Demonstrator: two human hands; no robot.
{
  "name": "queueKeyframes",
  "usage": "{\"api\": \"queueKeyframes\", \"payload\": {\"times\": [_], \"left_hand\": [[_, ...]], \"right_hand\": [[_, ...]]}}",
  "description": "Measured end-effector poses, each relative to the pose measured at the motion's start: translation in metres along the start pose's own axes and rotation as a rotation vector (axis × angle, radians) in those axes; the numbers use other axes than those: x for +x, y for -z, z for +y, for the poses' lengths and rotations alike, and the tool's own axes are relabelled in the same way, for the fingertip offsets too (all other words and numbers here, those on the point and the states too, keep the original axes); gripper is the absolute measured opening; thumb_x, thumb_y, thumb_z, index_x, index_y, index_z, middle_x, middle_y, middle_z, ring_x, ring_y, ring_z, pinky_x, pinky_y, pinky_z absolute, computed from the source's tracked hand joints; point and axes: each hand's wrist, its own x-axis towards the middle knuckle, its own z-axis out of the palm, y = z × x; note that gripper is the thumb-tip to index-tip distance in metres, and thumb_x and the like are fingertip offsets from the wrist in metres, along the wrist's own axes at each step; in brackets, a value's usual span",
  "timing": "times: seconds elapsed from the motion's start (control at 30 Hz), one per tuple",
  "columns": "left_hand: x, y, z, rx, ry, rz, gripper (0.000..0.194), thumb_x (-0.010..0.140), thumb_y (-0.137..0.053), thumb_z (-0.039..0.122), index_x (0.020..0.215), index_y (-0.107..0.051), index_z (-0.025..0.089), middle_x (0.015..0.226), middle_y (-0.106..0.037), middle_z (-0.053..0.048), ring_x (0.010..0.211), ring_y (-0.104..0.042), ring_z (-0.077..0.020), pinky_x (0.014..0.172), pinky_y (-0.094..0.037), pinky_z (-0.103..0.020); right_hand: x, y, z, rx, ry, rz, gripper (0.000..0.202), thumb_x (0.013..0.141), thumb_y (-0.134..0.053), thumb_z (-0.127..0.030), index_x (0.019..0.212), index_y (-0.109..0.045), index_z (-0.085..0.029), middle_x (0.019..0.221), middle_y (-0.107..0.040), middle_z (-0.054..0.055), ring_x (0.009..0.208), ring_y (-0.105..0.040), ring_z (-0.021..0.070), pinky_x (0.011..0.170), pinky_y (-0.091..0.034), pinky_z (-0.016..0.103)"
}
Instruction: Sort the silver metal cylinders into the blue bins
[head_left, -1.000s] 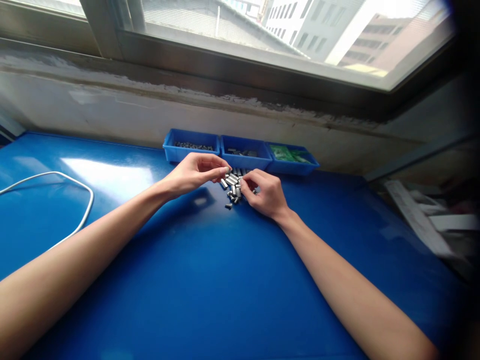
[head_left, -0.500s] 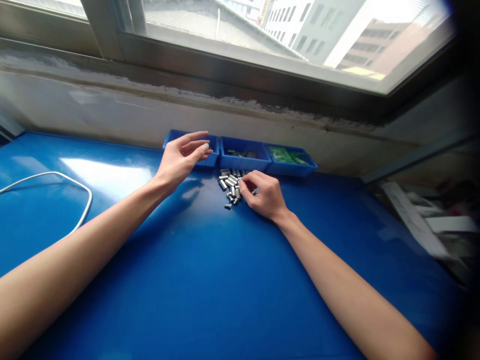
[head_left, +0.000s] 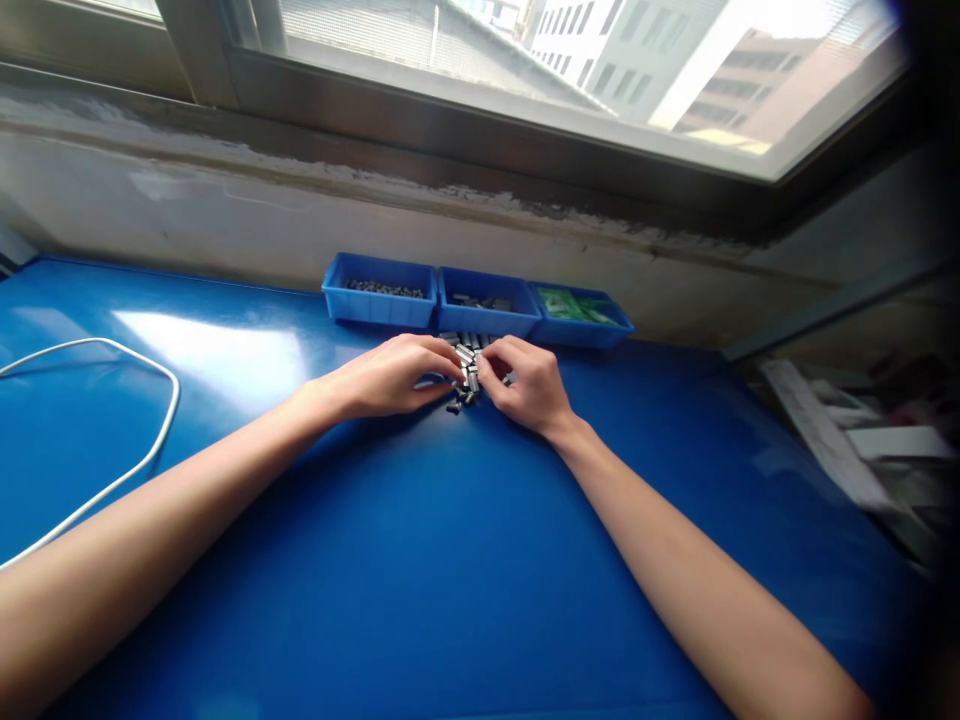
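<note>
A small pile of shiny metal cylinders lies on the blue table, with a few small screw-like pieces at its near edge. My left hand is at the pile's left side, fingers curved and a gap showing between thumb and forefinger. From the right, my right hand reaches the pile with thumb and forefinger pinched together. Whatever sits between those fingertips is too small or hidden to make out. Both hands partly cover the pile.
Behind the pile, three blue bins stand in a row against the wall: the left bin holds small metal pieces, the middle bin metal cylinders, the right bin green packets. A white cable curves across the table's left side.
My left hand has come down from above the left bin, toward me and rightward, to the pile. The left bin's contents now show. My right hand has stayed in place.
</note>
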Motion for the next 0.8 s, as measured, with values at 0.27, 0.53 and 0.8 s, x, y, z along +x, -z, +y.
{"api": "queueKeyframes", "payload": {"times": [0.27,0.53,0.8], "left_hand": [[-0.0030,-0.0009,-0.0061,0.089,0.002,-0.009,0.017,0.093,-0.064,0.019,0.105,-0.076,0.019,0.110,-0.075,-0.008,0.097,-0.072,-0.0190,0.088,-0.052,-0.025],[-0.0044,-0.0009,-0.0058,0.088,0.050,0.001,0.015,0.094,-0.062,0.019,0.102,-0.075,0.020,0.099,-0.073,-0.005,0.088,-0.069,-0.0165,0.080,-0.049,-0.024],[-0.0016,-0.0024,-0.0040,-0.081,0.116,0.125,0.018,0.095,-0.059,0.022,0.097,-0.076,0.017,0.095,-0.072,-0.008,0.084,-0.068,-0.0161,0.078,-0.051,-0.025]], "right_hand": [[0.0000,0.0001,0.0007,-0.003,-0.003,-0.011,0.012,0.090,-0.059,-0.020,0.078,-0.062,-0.020,0.073,-0.063,0.003,0.065,-0.057,0.0163,0.063,-0.046,0.029],[-0.0002,-0.0001,0.0003,0.000,-0.001,-0.003,0.013,0.090,-0.058,-0.020,0.078,-0.061,-0.020,0.073,-0.062,0.002,0.064,-0.057,0.0163,0.064,-0.046,0.029],[-0.0002,0.0001,0.0003,0.004,0.014,0.000,0.013,0.091,-0.059,-0.019,0.078,-0.062,-0.020,0.072,-0.063,0.002,0.063,-0.057,0.0153,0.063,-0.045,0.029]]}}
